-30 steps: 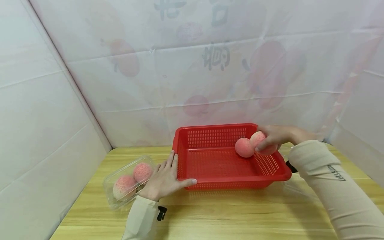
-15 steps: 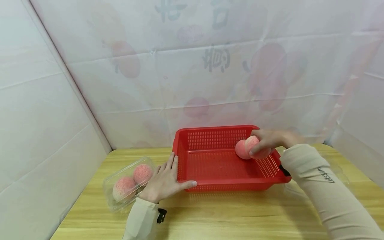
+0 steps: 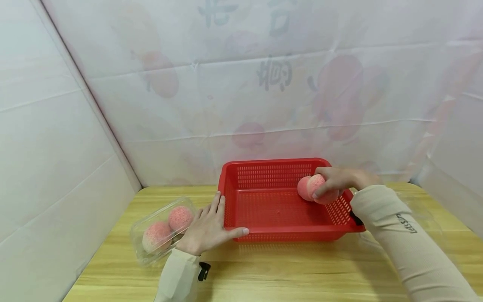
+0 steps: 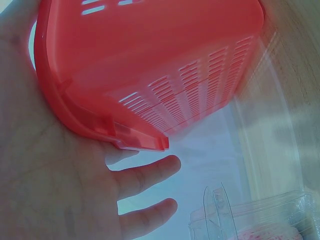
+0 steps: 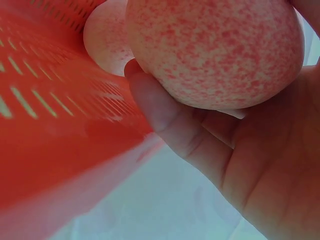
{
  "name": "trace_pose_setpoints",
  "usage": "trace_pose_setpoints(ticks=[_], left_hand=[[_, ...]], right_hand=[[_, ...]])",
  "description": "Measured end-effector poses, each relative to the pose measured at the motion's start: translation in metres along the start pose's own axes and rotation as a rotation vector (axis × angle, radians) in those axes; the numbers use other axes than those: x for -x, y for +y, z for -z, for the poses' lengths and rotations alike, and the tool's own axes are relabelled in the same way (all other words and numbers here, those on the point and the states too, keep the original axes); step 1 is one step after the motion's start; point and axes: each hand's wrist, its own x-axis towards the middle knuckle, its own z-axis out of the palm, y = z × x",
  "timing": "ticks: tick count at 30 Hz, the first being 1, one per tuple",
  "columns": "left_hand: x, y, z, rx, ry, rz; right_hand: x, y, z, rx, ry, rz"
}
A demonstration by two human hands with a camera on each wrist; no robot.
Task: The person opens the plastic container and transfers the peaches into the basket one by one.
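Note:
The red plastic basket (image 3: 279, 229) stands on the table, its rim touched at the left corner by my left hand (image 3: 207, 228), whose fingers are spread with the thumb over the front rim. At the basket's right end, my right hand (image 3: 337, 179) grips a pink peach (image 3: 325, 193), low inside the wall. Another peach (image 3: 305, 188) lies in the basket against the held one. In the right wrist view, fingers (image 5: 165, 112) curl round the speckled peach (image 5: 215, 50), with the other peach (image 5: 107, 37) behind. The left wrist view shows the left palm (image 4: 55, 175) at the basket rim.
A clear plastic box (image 3: 141, 251) with two peaches (image 3: 157, 237) sits on the wooden table (image 3: 264, 272), left of my left hand. Clear plastic packaging (image 3: 419, 205) lies partly behind the right forearm. A pale printed curtain (image 3: 264, 105) hangs behind.
My right hand has moved left and slightly down with its peach, deeper into the basket's right end. The left hand has stayed at the rim.

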Motion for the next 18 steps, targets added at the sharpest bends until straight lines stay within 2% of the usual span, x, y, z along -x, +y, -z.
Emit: trace_pose_setpoints(ticks=[11,18], left_hand=[[0.0002,-0.0005,0.0001,-0.004,0.001,0.008],[-0.0019,0.0004,-0.0009,-0.007,-0.004,0.004]], right_hand=[[-0.0068,0.0041,-0.0007,-0.025,0.021,0.015],[-0.0091,0.0048,0.0003,0.021,0.024,-0.003]])
